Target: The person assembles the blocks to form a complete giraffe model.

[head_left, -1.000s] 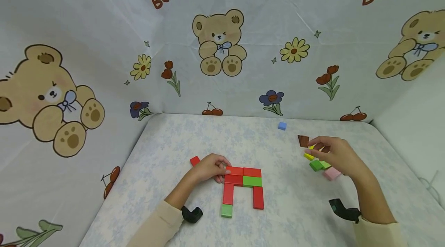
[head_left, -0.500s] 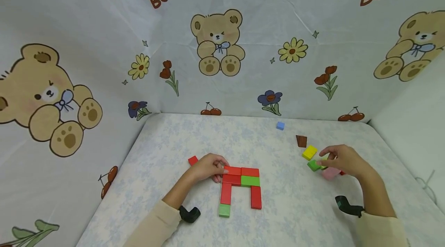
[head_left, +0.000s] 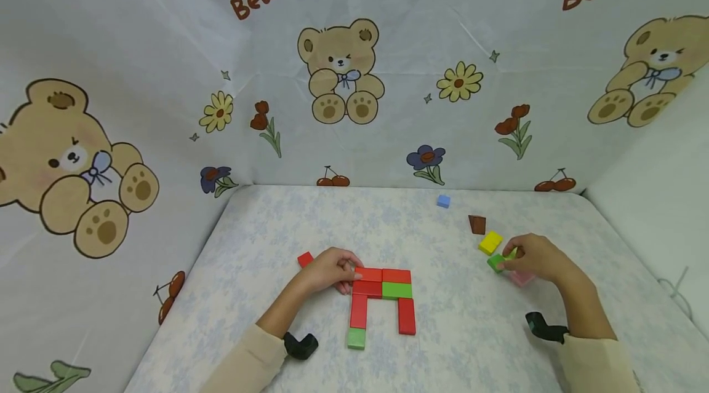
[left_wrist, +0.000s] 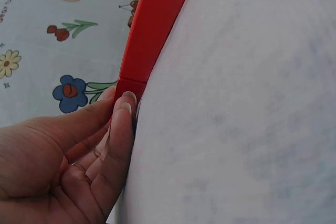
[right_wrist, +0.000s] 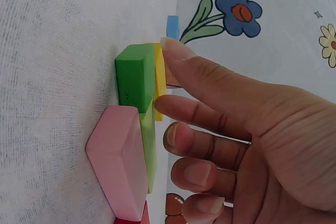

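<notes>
My left hand [head_left: 331,270] pinches the left end of a red block [head_left: 368,274] between thumb and fingers; the left wrist view shows the fingertips on this block's end [left_wrist: 126,85]. The block lies in a flat arrangement with several red blocks [head_left: 407,316] and green blocks [head_left: 396,290]. My right hand [head_left: 540,258] hovers over a group of blocks, thumb and forefinger parted near a green block [right_wrist: 135,77], nothing gripped. A pink block [right_wrist: 118,161], a light green block [right_wrist: 149,150] and a yellow block [head_left: 490,243] lie around it. A red piece [right_wrist: 134,217] is partly hidden.
A brown block [head_left: 477,224] and a small blue block [head_left: 444,201] lie farther back. A loose red block [head_left: 304,259] sits behind my left hand. The pale table [head_left: 266,221] meets a bear-printed cloth [head_left: 388,153] at its back and left.
My right hand moved forward-right to back over the block group, coming down from the yellow block toward the green and pink ones. My left hand stayed at the red block.
</notes>
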`<state>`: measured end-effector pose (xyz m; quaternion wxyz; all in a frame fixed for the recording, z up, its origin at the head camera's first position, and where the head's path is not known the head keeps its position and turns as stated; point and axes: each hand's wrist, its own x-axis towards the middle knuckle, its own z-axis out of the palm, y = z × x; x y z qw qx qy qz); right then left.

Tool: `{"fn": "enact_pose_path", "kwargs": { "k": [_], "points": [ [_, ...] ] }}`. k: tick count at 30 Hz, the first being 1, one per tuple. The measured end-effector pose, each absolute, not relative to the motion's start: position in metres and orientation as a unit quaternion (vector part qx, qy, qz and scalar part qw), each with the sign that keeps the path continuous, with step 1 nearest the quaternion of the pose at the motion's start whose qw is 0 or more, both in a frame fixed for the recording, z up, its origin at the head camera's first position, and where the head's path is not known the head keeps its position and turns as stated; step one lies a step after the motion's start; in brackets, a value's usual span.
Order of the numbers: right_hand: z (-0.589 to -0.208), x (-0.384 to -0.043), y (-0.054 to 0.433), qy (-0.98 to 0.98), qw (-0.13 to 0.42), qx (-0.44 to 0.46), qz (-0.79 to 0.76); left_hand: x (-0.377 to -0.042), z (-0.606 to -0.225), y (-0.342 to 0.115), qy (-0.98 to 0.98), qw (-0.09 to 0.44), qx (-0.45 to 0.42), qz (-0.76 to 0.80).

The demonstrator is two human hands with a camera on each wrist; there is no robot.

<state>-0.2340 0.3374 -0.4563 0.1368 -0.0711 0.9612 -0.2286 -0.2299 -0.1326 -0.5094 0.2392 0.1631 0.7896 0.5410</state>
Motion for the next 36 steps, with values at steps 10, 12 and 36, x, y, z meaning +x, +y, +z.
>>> {"fn": "enact_pose_path", "kwargs": {
  "k": [10, 12, 36],
  "points": [
    [-0.463, -0.239, 0.336, 0.966, 0.135, -0.072, -0.206, -0.229, -0.51, -0.133, 0.791, 0.237, 0.168, 0.538],
    [-0.464, -0.239, 0.335, 0.967, 0.131, -0.081, -0.202, -0.229, -0.51, -0.133, 0.792, 0.237, 0.169, 0.537],
    [-0.458, -0.236, 0.32, 0.969, 0.117, -0.107, -0.19, -0.232, -0.51, -0.133, 0.79, 0.243, 0.169, 0.537]
  ]
}}
